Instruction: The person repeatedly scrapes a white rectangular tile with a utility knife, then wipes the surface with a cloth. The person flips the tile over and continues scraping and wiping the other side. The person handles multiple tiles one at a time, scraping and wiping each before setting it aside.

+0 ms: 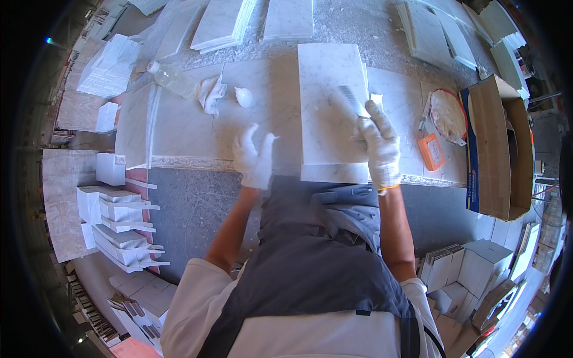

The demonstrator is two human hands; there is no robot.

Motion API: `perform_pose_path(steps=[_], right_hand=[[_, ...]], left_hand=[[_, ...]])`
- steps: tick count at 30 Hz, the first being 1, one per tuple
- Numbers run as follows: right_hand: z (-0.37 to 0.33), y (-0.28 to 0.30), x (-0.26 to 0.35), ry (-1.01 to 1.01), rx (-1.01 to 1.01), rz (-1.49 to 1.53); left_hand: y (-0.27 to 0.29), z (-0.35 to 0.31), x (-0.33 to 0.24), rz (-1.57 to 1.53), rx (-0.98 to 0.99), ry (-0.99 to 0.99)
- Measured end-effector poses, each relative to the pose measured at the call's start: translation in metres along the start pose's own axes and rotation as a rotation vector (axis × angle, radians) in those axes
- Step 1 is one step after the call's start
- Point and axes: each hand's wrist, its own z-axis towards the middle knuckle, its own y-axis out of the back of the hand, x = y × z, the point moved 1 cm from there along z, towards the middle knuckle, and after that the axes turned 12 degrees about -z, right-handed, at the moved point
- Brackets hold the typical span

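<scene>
My left hand [253, 158], in a white work glove, hovers over the near edge of the marble-topped table [191, 131]. Its fingers are spread and it holds nothing. My right hand [380, 143], gloved too, is closed around a flat tool with a grey blade [353, 100], smeared by motion, so its exact kind is unclear. The blade is over a stack of white marble slabs [328, 77] in front of me. Left of the stack lie a crumpled white cloth [210, 94], a small white rounded thing [243, 96] and a clear plastic bottle [173, 79].
An open cardboard box [498, 149] stands at the right edge, beside an orange block [431, 151] and a red-rimmed round container [447, 114]. More slabs [224, 24] lie across the far side. Stacked pieces [119, 209] stand at the left, with boxes [477, 262] lower right.
</scene>
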Motion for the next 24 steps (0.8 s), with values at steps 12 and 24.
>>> perform_pose_path(steps=[12, 24], right_hand=[[-0.021, 0.017, 0.001, -0.293, 0.213, 0.575], [-0.01, -0.005, 0.024, 0.257, 0.241, -0.683]], left_hand=[[-0.043, 0.093, 0.067, -0.032, -0.181, 0.03], [-0.059, 0.111, 0.097, -0.324, -0.152, 0.117]])
